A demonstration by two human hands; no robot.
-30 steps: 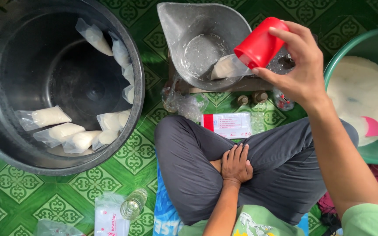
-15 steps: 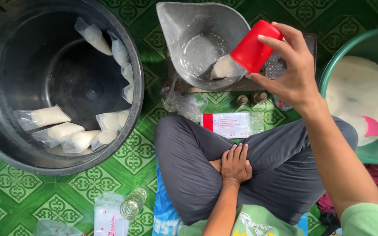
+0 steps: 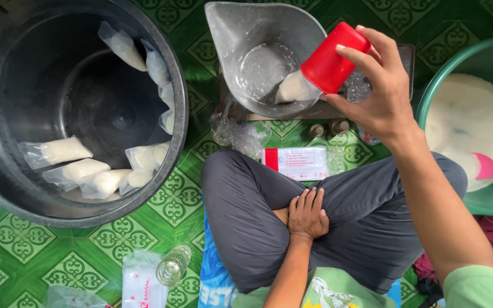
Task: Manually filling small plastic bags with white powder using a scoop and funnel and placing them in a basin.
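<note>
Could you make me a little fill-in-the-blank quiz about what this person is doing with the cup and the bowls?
1. The right hand tips a cup coloured ____.
2. White grains pour from the cup into the grey metal scoop pan, which sits on a ____.
3. The left hand rests on the person's crossed ____.
4. The filled bags lie inside the big ____ tub.

Missing words: red; scale; legs; black

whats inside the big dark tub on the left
The dark tub holds small clear bags of white grain: several lie along its near side and a few lean on its right wall. The middle of its bottom is bare. Its top-left part is cut off.
</note>
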